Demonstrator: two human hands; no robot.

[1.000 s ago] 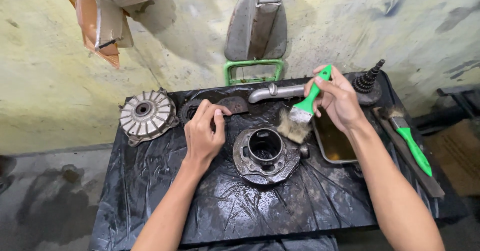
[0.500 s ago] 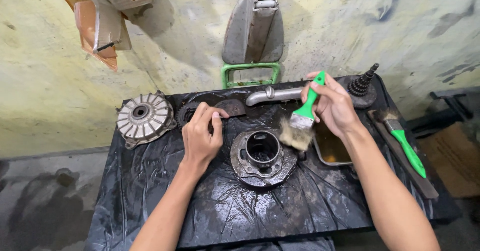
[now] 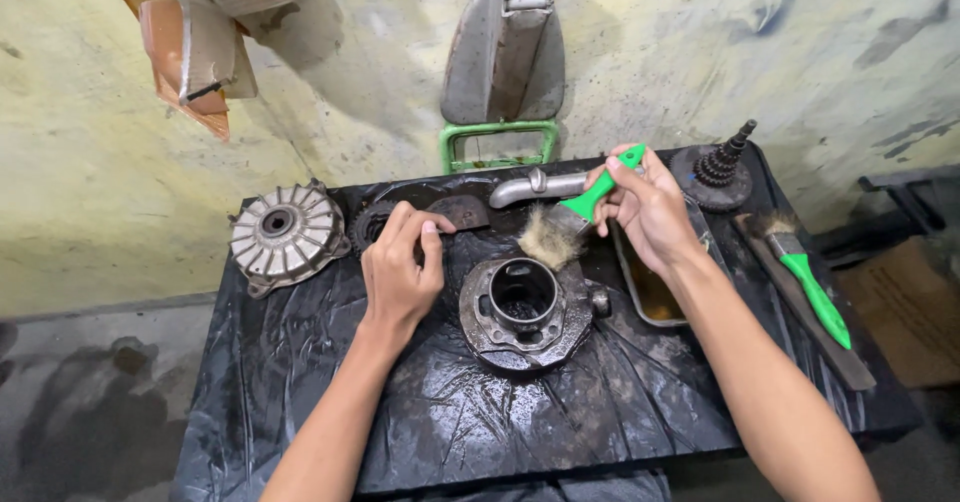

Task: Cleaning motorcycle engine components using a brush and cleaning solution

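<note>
Right hand (image 3: 645, 207), fingers gripping a green-handled brush (image 3: 575, 217), scrubs the greasy round hub (image 3: 522, 312); left hand (image 3: 400, 267) rests loosely curled, empty, on the bench (image 3: 300, 382).

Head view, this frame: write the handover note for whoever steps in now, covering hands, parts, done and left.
Right hand grips the green-handled brush, bristles at the upper rim of the round metal housing.
Left hand rests on the black sheet beside the housing, fingertips on a dark flat part.
The housing looks wet and oily, so brushing seems under way; how much remains cannot be told.
Tray of brown liquid sits right of the housing; a spare brush lies further right, a finned drum far left.
</note>
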